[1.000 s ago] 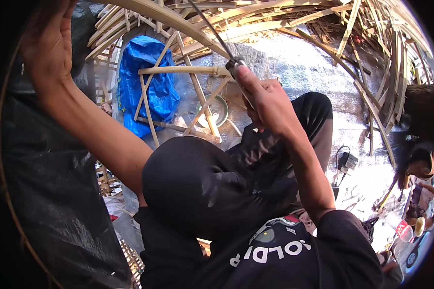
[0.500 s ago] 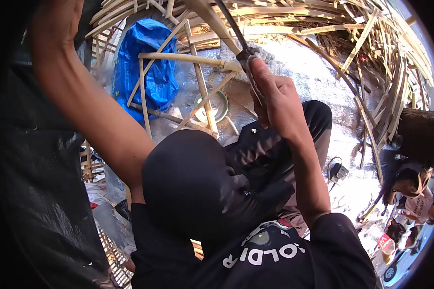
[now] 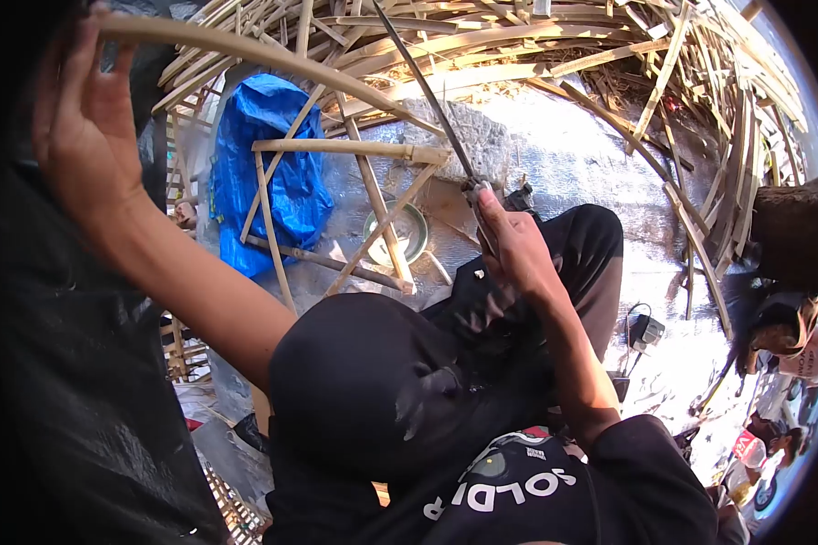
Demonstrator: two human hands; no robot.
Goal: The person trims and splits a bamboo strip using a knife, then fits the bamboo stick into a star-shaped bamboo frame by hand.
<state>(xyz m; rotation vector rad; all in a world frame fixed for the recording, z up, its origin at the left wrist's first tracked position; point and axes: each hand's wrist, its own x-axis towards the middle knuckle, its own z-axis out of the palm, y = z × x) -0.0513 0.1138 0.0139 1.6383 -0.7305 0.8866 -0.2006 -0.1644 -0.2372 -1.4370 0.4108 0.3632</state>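
My left hand (image 3: 86, 136), at the upper left, has its raised fingers at the end of a long bamboo strip (image 3: 264, 53). Part of that grip is lost in the dark image edge. The strip slants down toward a bamboo frame (image 3: 345, 147) of crossed sticks in front of me. In my right hand (image 3: 516, 247) is the handle of a long knife (image 3: 427, 82), fingers wrapped round it. Its narrow dark blade points up and away, crossing in view close to the strip's lower end. Whether blade and strip touch, I cannot tell.
A blue plastic sheet (image 3: 273, 173) lies left of the frame, and a round dish (image 3: 411, 232) sits behind its sticks. Split bamboo (image 3: 509, 54) is piled along the far side. A dark tarp (image 3: 82, 363) hangs at left. A black adapter (image 3: 645, 331) lies to the right.
My left hand sits lower in view, and the bamboo strip now shows along most of its length. My right hand has also shifted down with the knife, showing more blade.
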